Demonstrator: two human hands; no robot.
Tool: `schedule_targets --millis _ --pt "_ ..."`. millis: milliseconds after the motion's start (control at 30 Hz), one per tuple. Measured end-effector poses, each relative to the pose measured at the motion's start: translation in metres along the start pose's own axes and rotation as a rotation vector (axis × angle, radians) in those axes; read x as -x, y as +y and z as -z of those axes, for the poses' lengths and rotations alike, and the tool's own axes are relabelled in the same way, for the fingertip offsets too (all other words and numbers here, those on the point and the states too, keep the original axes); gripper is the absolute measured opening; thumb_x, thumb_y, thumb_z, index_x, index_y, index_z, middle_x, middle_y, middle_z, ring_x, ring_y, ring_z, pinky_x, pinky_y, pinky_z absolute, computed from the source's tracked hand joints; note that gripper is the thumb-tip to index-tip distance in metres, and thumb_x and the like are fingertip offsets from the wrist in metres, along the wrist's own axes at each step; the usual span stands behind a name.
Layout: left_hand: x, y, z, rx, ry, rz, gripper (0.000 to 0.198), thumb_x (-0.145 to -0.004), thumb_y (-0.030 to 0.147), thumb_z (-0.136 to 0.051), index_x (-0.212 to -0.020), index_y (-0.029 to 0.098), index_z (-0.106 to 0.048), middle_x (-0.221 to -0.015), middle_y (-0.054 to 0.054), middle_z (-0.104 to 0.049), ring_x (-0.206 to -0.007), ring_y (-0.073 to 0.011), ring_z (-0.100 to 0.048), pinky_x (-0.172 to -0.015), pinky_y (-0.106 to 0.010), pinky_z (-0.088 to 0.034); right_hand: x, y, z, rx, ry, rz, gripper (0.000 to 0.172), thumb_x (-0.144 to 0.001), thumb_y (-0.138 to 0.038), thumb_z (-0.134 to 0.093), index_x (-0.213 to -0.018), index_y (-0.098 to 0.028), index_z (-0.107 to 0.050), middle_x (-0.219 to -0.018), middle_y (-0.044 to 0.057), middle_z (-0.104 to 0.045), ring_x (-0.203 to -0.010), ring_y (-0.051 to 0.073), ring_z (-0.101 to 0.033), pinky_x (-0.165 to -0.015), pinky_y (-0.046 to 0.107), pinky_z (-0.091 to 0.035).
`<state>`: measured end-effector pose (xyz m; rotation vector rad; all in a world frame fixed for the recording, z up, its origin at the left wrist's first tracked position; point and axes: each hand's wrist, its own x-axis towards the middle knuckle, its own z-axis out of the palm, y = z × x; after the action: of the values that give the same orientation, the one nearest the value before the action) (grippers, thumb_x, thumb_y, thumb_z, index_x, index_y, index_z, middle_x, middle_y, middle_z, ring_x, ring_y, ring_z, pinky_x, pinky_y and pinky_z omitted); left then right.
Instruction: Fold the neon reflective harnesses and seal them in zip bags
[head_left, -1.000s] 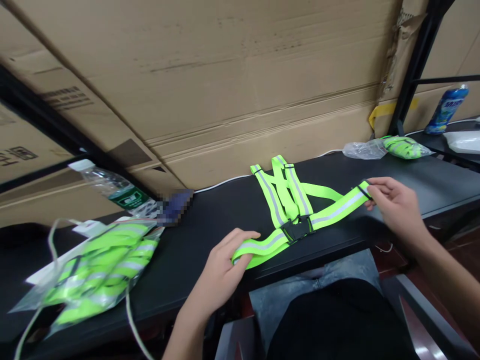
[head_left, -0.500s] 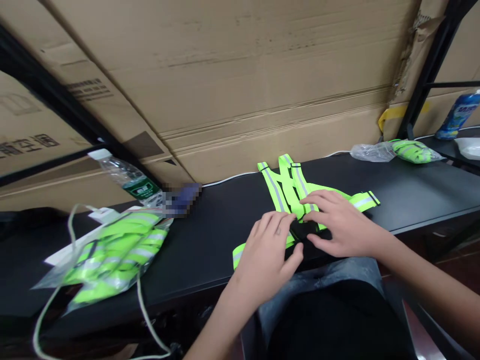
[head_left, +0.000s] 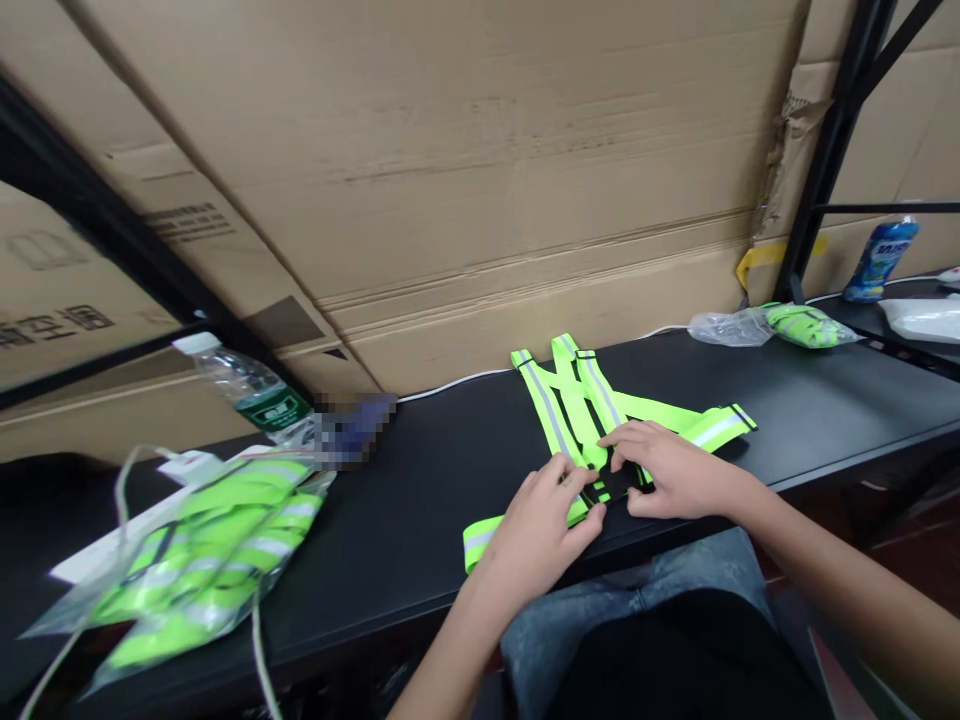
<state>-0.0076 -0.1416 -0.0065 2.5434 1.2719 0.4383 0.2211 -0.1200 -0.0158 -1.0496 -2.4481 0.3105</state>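
Reflective vest (head_left: 559, 410) on the tabletop (head_left: 840, 425): the left hand (head_left: 536, 535) and right hand (head_left: 675, 472) both hold its black buckle (head_left: 616, 483).

reflective safety vest (head_left: 553, 425) | neon yellow, grey stripes | lying flat on black desk (head_left: 420, 500)

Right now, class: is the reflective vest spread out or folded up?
Spread out: the reflective vest lies flat on the table, its straps fanned apart.

Free: black desk (head_left: 847, 410) right of reflective vest (head_left: 551, 425) | blocking: bagged vests (head_left: 210, 565), water bottle (head_left: 240, 385)
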Motion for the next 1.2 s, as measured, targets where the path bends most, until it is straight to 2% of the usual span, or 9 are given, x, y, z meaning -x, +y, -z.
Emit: schedule_targets --millis 167,333,467,600,733,833,967,1100,1200 --pt "0.002 0.0 0.003 -0.081 -0.005 -0.042 0.032 -0.094 0.043 -0.06 -0.121 0.026 -0.063 -0.106 -0.004 -0.059 -0.093 -0.0233 -0.063 -0.084 -0.039 -0.052 0.013 -0.003 0.004 0.012 0.062 0.025 0.024 -0.075 -0.016 -0.06 -0.099 -0.02 -0.062 -0.126 0.013 -0.066 -0.122 0.028 -0.057 -0.106 0.048 -0.043" --pt "0.006 -0.004 0.007 -0.145 0.021 -0.018 0.021 -0.091 0.036 -0.059 -0.106 0.023 -0.066 -0.1 -0.003 -0.058 -0.084 -0.0211 -0.062 -0.077 -0.037 -0.052 0.025 0.005 0.017 -0.005 0.145 -0.029 0.026 -0.071 -0.012 -0.057 -0.095 -0.022 -0.054 -0.127 0.013 -0.063 -0.12 0.028 -0.057 -0.098 0.048 -0.047" --pt "0.011 0.0 0.013 -0.191 0.064 -0.039 0.018 -0.09 0.032 -0.058 -0.103 0.021 -0.064 -0.103 -0.006 -0.059 -0.097 -0.0259 -0.058 -0.084 -0.043 -0.051 0.038 0.018 0.026 0.07 0.139 -0.027 0.023 -0.076 -0.013 -0.056 -0.097 -0.022 -0.055 -0.125 0.012 -0.064 -0.121 0.03 -0.055 -0.097 0.051 -0.046" --pt "0.004 0.016 0.01 -0.218 0.133 -0.079 0.035 -0.089 0.043 -0.062 -0.113 0.017 -0.062 -0.129 -0.013 -0.056 -0.125 -0.0342 -0.048 -0.103 -0.053 -0.043 0.048 0.024 0.029 0.093 0.215 -0.005 0.027 -0.079 -0.012 -0.053 -0.104 -0.022 -0.056 -0.13 0.014 -0.061 -0.125 0.03 -0.054 -0.099 0.052 -0.046" --pt "-0.012 0.024 -0.001 -0.191 0.027 -0.139 0.061 -0.092 0.055 -0.058 -0.14 0.019 -0.052 -0.145 -0.014 -0.051 -0.141 -0.0354 -0.037 -0.116 -0.058 -0.03 0.052 0.026 0.028 0.151 0.111 -0.033 0.024 -0.08 -0.015 -0.054 -0.103 -0.022 -0.057 -0.131 0.013 -0.063 -0.126 0.031 -0.056 -0.101 0.052 -0.046" --pt "-0.018 0.017 -0.006 -0.175 -0.032 -0.146 0.053 -0.097 0.052 -0.051 -0.141 0.022 -0.054 -0.144 -0.012 -0.054 -0.14 -0.0326 -0.041 -0.116 -0.055 -0.032 0.055 0.029 0.029 0.151 0.012 -0.048 0.025 -0.083 -0.018 -0.054 -0.107 -0.022 -0.058 -0.135 0.012 -0.063 -0.126 0.03 -0.058 -0.101 0.05 -0.049" --pt "-0.012 0.004 -0.004 -0.152 -0.018 -0.178 0.04 -0.103 0.041 -0.044 -0.136 0.024 -0.059 -0.143 -0.01 -0.055 -0.139 -0.0262 -0.045 -0.115 -0.046 -0.038 0.06 0.031 0.033 0.141 -0.036 -0.053 0.025 -0.089 -0.027 -0.057 -0.113 -0.022 -0.059 -0.142 0.012 -0.059 -0.13 0.031 -0.056 -0.105 0.051 -0.048" --pt "0.001 -0.001 0.002 -0.208 0.098 -0.137 0.054 -0.096 0.045 -0.058 -0.144 0.022 -0.049 -0.153 -0.015 -0.043 -0.141 -0.0323 -0.04 -0.113 -0.052 -0.04 0.061 0.03 0.034 0.127 -0.029 -0.096 0.03 -0.092 -0.043 -0.06 -0.114 -0.023 -0.061 -0.145 0.013 -0.057 -0.133 0.034 -0.053 -0.107 0.055 -0.047" --pt "0.013 -0.004 0.009 -0.245 0.126 -0.04 0.057 -0.09 0.047 -0.067 -0.138 0.02 -0.052 -0.14 -0.014 -0.055 -0.129 -0.0346 -0.05 -0.104 -0.055 -0.046 0.061 0.027 0.032 0.125 -0.01 -0.099 0.032 -0.094 -0.046 -0.058 -0.115 -0.023 -0.063 -0.146 0.013 -0.056 -0.135 0.034 -0.052 -0.11 0.057 -0.043"
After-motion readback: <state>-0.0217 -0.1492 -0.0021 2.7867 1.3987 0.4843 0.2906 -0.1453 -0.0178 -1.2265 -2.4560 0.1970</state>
